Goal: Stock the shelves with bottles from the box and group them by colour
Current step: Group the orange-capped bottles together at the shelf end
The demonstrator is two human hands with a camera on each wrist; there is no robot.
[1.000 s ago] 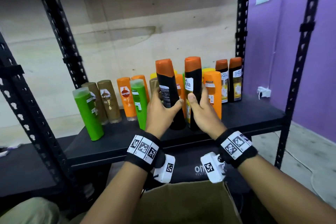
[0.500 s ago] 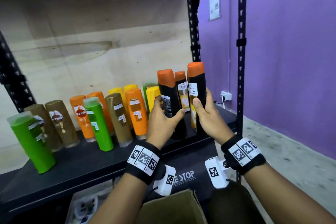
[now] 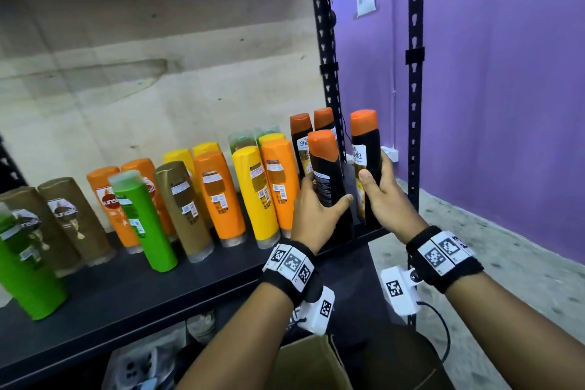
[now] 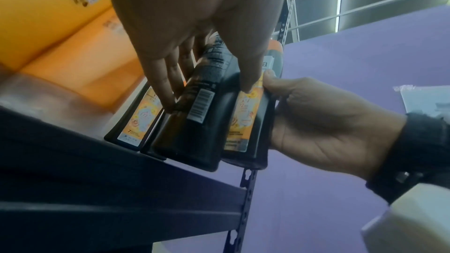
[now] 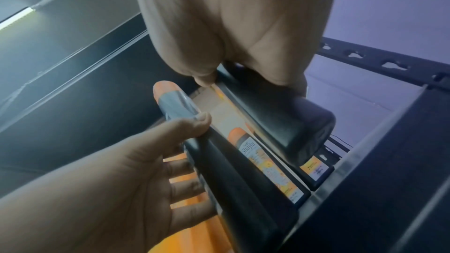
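Note:
My left hand (image 3: 316,209) grips a black bottle with an orange cap (image 3: 326,168), back label facing me, at the right end of the black shelf (image 3: 133,288). My right hand (image 3: 384,199) grips a second black, orange-capped bottle (image 3: 365,149) just right of it, over the shelf's right edge. In the left wrist view both bottles (image 4: 192,122) (image 4: 246,122) tilt with their bases at the shelf edge. Two more black bottles (image 3: 300,139) stand behind them. Orange (image 3: 218,193), yellow (image 3: 256,193), brown (image 3: 183,206) and green (image 3: 142,218) bottles line the shelf to the left.
The black rack posts (image 3: 413,104) stand right beside my right hand, with a purple wall (image 3: 506,89) behind. An open cardboard box (image 3: 307,364) sits below my wrists. A lower shelf holds clutter (image 3: 139,364).
Both hands carried the two black bottles rightward along the shelf to its right end, beside the black bottles standing there. My view has swung right with them.

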